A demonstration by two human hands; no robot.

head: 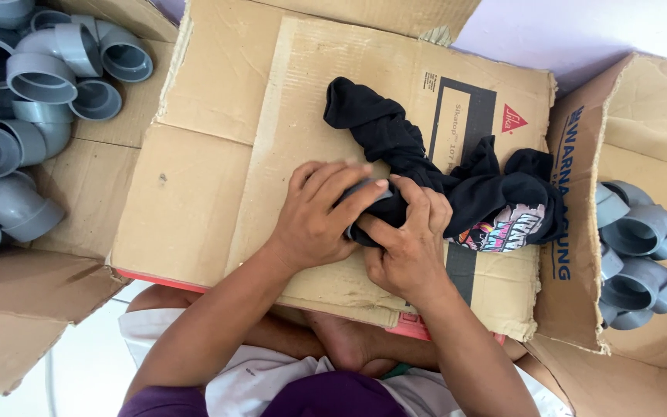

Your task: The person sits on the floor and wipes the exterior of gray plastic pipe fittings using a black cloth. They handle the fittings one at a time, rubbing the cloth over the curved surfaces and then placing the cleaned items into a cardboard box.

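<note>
Black cloth (457, 181): crumpled garment with a colourful print, lying on a flattened cardboard sheet (218, 193) at frame centre, trailing toward 1 and 3 o'clock. Grey pipe fitting (366, 191): mostly wrapped in the cloth's near end, only a sliver visible. Left hand (319, 216): fingers closed over fitting and cloth. Right hand (411, 239): clamped on the same cloth bundle, touching the left. Grey pipe elbows (32, 100): heaped at 10 o'clock. Further elbows (642, 255): inside an open carton (580, 255) at 3 o'clock.
</note>
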